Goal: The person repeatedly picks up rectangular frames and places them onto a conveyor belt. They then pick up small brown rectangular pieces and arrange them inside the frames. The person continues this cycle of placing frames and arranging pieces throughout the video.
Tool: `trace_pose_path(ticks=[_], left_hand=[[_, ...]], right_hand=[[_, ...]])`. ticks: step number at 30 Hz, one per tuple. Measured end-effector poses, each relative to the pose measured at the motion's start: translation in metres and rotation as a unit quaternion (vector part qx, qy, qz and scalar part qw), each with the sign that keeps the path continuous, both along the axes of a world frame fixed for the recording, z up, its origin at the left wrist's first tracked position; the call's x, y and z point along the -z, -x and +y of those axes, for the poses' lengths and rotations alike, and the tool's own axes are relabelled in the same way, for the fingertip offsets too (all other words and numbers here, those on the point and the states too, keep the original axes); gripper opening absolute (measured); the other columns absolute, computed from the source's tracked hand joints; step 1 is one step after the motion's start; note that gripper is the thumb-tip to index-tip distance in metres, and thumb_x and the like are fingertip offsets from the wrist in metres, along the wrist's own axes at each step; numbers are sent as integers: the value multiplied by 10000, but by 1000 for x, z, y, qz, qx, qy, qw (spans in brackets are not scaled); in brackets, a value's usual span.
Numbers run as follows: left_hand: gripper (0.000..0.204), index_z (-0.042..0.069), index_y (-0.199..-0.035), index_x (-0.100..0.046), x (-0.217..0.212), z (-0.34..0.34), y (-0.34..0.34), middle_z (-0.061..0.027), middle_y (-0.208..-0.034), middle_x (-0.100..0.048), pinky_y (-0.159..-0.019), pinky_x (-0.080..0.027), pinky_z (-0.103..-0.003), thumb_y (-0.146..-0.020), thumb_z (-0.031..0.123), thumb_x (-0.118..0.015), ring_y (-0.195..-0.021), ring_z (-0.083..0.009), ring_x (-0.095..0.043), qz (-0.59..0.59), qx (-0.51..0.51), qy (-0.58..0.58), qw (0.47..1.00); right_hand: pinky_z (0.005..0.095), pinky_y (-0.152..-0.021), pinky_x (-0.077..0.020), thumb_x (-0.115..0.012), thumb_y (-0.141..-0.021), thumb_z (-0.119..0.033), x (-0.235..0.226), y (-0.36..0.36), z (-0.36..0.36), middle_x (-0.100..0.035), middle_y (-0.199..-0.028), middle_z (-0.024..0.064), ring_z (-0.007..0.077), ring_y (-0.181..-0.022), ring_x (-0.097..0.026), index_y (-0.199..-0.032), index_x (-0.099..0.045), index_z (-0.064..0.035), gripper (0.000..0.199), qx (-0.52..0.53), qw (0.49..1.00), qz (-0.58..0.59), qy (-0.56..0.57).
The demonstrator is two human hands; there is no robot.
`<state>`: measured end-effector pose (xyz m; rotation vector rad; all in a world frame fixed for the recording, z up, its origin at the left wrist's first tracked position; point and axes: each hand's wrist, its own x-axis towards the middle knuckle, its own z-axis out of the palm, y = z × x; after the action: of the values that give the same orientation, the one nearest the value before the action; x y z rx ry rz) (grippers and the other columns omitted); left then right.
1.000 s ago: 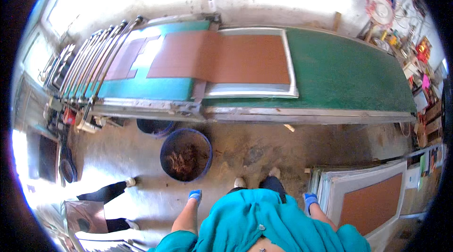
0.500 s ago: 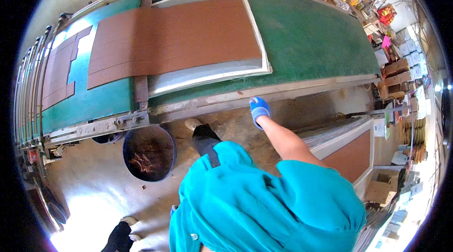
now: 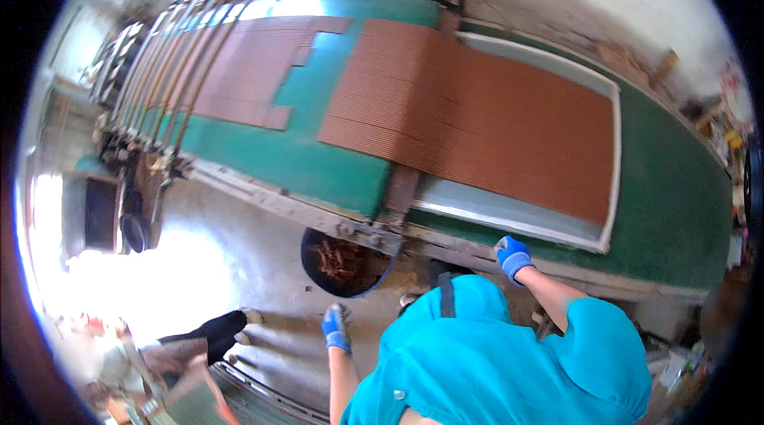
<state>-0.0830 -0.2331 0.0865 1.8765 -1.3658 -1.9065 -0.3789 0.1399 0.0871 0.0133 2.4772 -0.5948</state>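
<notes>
My right hand (image 3: pixel 514 259), in a blue and grey work glove, is closed beside the front rail (image 3: pixel 458 256) of a long green conveyor table. Whether it touches the rail I cannot tell. My left hand (image 3: pixel 337 329), gloved alike, hangs low over the floor, away from the table; its fingers are not clear. Beyond the right hand, a white-edged frame (image 3: pixel 617 162) lies on the green belt (image 3: pixel 668 202). Brown ribbed sheets (image 3: pixel 525 130) rest on it and reach left past a crossbar (image 3: pixel 401 196). More brown sheets (image 3: pixel 239 75) lie farther left.
A dark round bin (image 3: pixel 350 266) with brown scraps stands under the table's edge. Metal rollers (image 3: pixel 199 75) cross the table's left end. Another person's dark-trousered leg (image 3: pixel 215 337) shows at lower left, near a second green surface (image 3: pixel 191 405).
The view has swung left, showing more of the rollers and the left end. My left hand has come into full view. My right hand is farther left along the rail, still closed.
</notes>
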Motion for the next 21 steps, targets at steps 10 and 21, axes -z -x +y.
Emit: trace_pose_path(ticks=[10,21], left_hand=[[346,39,-983,-498,68,84,-183,-131,-861,-576,-649,-457,-402,-834,340,-414,-748,-272,-569,-56,-4,-83,995],[412,12,-960,-492,102,94,-254,-166,-826,-575,-638,-468,-417,-854,390,-370,-744,-299,-579,-56,-122,-201,970]], right_hand=[[366,-688,-448,-496,-798,-248,-104,-16,-274,-586,-813,130,301,-781,-554,-910,-614,-100,220,-480,808,181,289],[290,-703,-461,-525,-813,-334,-100,-60,-306,-621,-860,121,192,-790,-597,-913,-616,-63,303,-354,883,69,299]])
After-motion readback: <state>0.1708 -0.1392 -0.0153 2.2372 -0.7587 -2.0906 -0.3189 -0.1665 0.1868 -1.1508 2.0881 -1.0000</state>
